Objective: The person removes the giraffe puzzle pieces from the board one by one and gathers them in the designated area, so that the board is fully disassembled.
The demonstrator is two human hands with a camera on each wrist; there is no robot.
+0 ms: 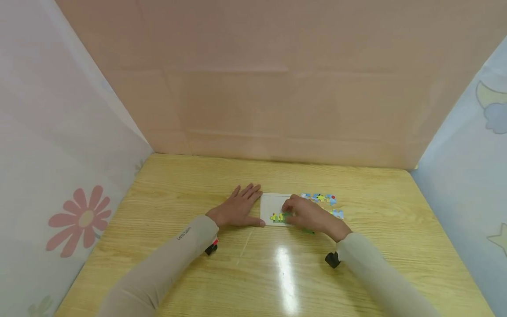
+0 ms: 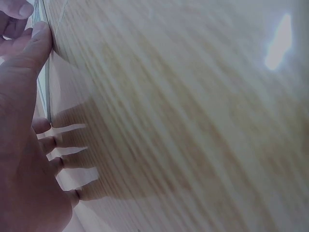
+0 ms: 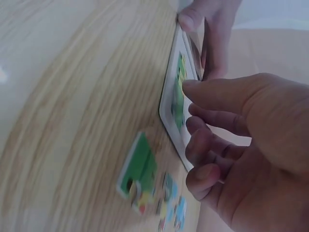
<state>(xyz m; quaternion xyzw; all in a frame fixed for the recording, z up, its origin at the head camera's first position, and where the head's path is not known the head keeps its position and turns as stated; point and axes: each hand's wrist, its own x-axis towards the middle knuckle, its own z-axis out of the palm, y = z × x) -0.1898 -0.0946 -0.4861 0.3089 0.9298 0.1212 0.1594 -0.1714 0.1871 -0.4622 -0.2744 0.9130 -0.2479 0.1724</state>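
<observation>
A white tray (image 1: 273, 203) lay flat near the middle of the desk (image 1: 198, 273), a little toward the far edge. The left hand (image 1: 239, 210) rested palm down on the desk at the tray's left edge, fingers straight and slightly spread, pointing toward the far edge. Its thumb (image 2: 34, 46) lay along the tray's near left corner; in the left wrist view the thumb touched the tray's rim (image 2: 49, 92).

The right hand (image 1: 306, 215) hung over the right part of the tray with fingers curled downward. Its fingertips (image 3: 193, 89) came down at the green and yellow pieces (image 1: 278, 217) already seated along the tray's near edge. Whether it pinched a piece or only pressed on one could not be told; in the right wrist view the curled fingers held nothing visible.

A green piece (image 3: 139, 169) lay loose on the desk just beside the tray's near right corner, partly under the right hand in the head view. More loose pieces (image 1: 321, 198), blue, yellow and red, lay in a short row right of the tray toward the far edge, and one blue piece (image 1: 338, 214) sat just beside the right wrist.

Both arms wore beige sleeves (image 1: 170, 259). Pale screens (image 1: 71, 154) stood round the desk's left, far and right edges; the left one bore a pink flower (image 1: 81, 219).
</observation>
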